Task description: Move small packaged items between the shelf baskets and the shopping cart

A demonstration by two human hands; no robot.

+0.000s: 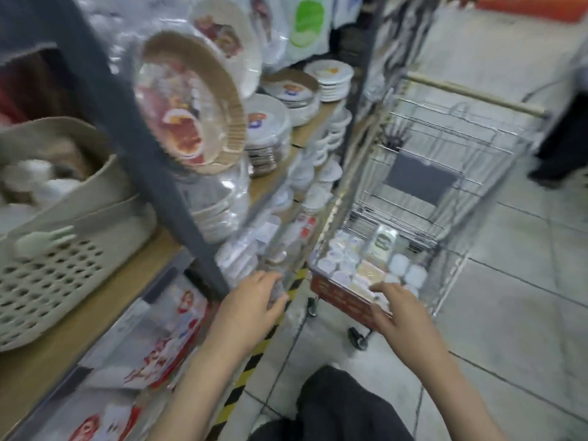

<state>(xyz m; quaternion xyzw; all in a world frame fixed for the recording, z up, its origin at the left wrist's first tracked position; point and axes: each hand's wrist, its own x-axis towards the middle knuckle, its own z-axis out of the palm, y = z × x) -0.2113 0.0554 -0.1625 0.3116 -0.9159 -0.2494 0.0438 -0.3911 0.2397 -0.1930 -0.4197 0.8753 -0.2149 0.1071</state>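
Observation:
The wire shopping cart [445, 160] stands on the tiled floor to the right of the shelves. Several small white packaged items [343, 259] lie in its bottom. My left hand [254, 300] grips a small clear packaged item [278, 281] at the edge of the lower shelf. My right hand [401, 310] reaches over the cart's near red rim [337, 296], fingers bent down onto the packages there; blur hides whether it holds one. A beige perforated basket [47, 275] sits on the wooden shelf at the left, with a second basket [63, 160] behind it.
Stacks of wrapped paper plates [270, 128] and bowls fill the shelves. A dark shelf post [143, 128] runs diagonally in front. Yellow-black tape [254, 354] marks the floor edge. A person in dark clothes [563, 138] stands at the far right. My dark trouser leg [343, 409] is below.

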